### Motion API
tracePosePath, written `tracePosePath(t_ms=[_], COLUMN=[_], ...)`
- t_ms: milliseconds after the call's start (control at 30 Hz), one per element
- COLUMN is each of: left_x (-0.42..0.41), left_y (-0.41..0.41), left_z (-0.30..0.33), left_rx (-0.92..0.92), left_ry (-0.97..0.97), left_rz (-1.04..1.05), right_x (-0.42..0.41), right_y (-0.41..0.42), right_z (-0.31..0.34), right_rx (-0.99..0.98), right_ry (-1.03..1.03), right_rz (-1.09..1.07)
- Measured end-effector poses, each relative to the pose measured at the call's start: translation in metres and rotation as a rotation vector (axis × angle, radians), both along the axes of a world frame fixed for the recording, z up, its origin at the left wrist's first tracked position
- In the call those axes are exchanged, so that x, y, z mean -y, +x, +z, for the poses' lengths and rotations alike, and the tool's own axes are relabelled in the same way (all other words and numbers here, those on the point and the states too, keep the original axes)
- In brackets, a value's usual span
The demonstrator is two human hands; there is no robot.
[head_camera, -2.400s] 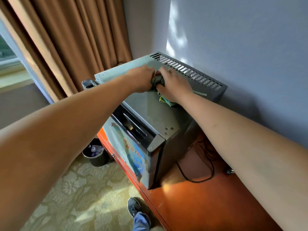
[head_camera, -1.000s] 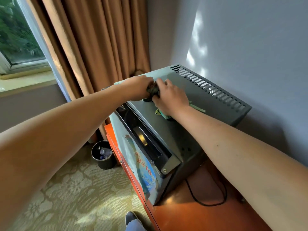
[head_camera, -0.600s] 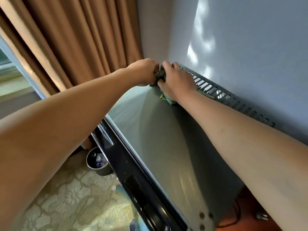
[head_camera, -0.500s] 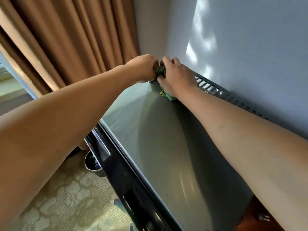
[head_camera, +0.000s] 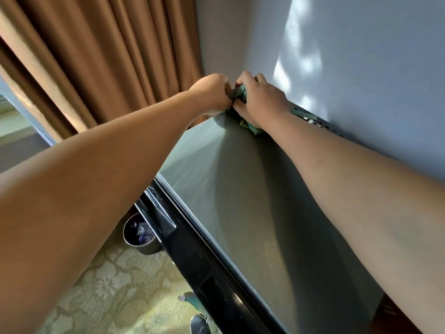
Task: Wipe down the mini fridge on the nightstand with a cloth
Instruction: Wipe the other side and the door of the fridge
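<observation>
A green cloth (head_camera: pixel 238 94) is gripped by both the left hand (head_camera: pixel 212 92) and right hand (head_camera: pixel 261 98), fingers curled round it. It is pressed on the mini fridge (head_camera: pixel 252 201) top's far corner.

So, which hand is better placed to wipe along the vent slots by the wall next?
Probably the right hand. It grips the cloth right beside the vent slots on the fridge top. The left hand also grips the cloth, but on the curtain side, farther from them.

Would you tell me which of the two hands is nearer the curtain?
The left hand: it grips the cloth on the curtain side, while the right hand is by the wall.
</observation>
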State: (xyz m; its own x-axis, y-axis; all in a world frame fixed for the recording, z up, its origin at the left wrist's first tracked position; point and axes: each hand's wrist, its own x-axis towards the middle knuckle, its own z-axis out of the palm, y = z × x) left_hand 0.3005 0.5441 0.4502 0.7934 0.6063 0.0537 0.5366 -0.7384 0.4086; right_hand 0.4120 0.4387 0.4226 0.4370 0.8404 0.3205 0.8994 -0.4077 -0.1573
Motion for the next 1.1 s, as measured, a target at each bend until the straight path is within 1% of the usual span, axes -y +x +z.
tracePosePath(t_ms=[200, 367, 500, 667, 767, 900, 1100], left_x=[0.025, 0.062, 0.099, 0.142, 0.164, 0.187, 0.194], left_y=[-0.052, -0.106, -0.146, -0.192, -0.212, -0.230, -0.241], left_z=[0.000, 0.005, 0.003, -0.006, -0.010, -0.016, -0.022], left_rx=[-0.032, -0.075, -0.063, -0.022, -0.007, 0.021, 0.062], left_ry=[0.081, 0.123, 0.168, 0.166, 0.140, 0.155, 0.191], left_rz=[-0.002, -0.003, -0.007, 0.048, 0.053, 0.024, -0.002], right_x=[0.029, 0.064, 0.100, 0.145, 0.169, 0.195, 0.201], right_y=[-0.051, -0.102, -0.141, -0.182, -0.200, -0.218, -0.223], right_z=[0.003, 0.004, 0.005, 0.004, 0.004, 0.003, 0.001], right_rx=[0.005, -0.004, -0.024, -0.023, -0.035, -0.030, 0.002], right_ry=[-0.001, -0.018, -0.016, -0.029, -0.026, -0.024, -0.021], right_rz=[0.072, 0.107, 0.134, 0.171, 0.182, 0.189, 0.196])
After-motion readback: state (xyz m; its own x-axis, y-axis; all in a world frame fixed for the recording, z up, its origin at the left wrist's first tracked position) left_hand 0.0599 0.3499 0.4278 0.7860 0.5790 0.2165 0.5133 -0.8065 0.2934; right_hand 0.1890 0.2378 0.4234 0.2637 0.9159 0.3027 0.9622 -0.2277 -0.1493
